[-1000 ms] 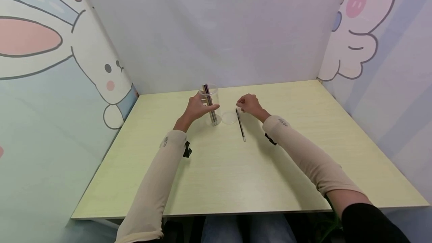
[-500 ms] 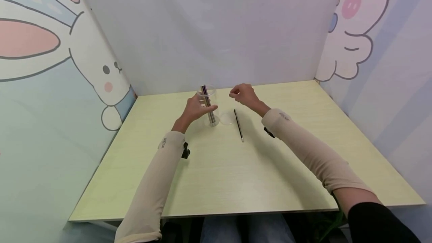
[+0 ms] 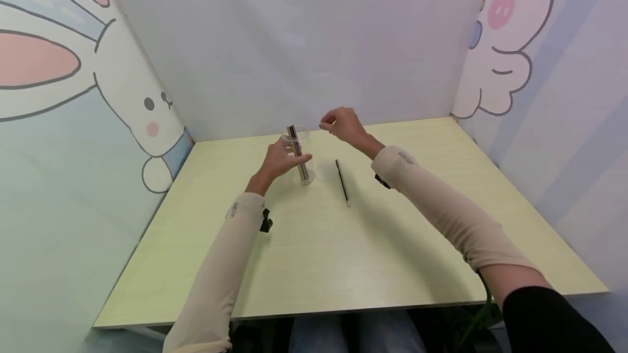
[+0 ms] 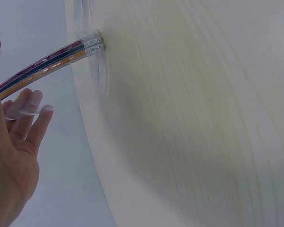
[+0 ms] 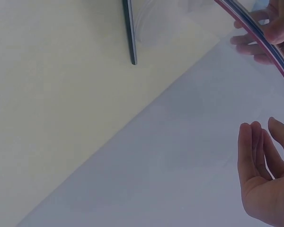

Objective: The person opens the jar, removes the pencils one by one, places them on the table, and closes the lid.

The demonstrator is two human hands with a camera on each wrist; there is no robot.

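Observation:
My left hand (image 3: pixel 281 159) is wrapped around a clear plastic cylinder (image 3: pixel 309 176), its thumb across the near side. Several pencils (image 4: pixel 49 64) lean inside; maroon, blue and orange barrels show in the left wrist view, with their metal ends at the bottom. My right hand (image 3: pixel 344 125) is raised in the air, right of the cylinder's rim. In the right wrist view its fingers (image 5: pixel 246 146) bend gently, with a gap to the thumb and nothing visible between. One dark pencil (image 3: pixel 343 183) lies on the table below that hand. Beside the cylinder's base lies a clear round lid (image 3: pixel 325 171), barely visible.
The pale wood table (image 3: pixel 314 255) ends at a plain back wall (image 3: pixel 304 42). Side walls with cartoon animals stand left and right. The table's front edge (image 3: pixel 294 317) runs just before the person's lap.
My right hand has risen from near the lone pencil's far end and moved left, closer to the cylinder's rim. The left hand keeps its hold on the cylinder; the lone pencil stays put.

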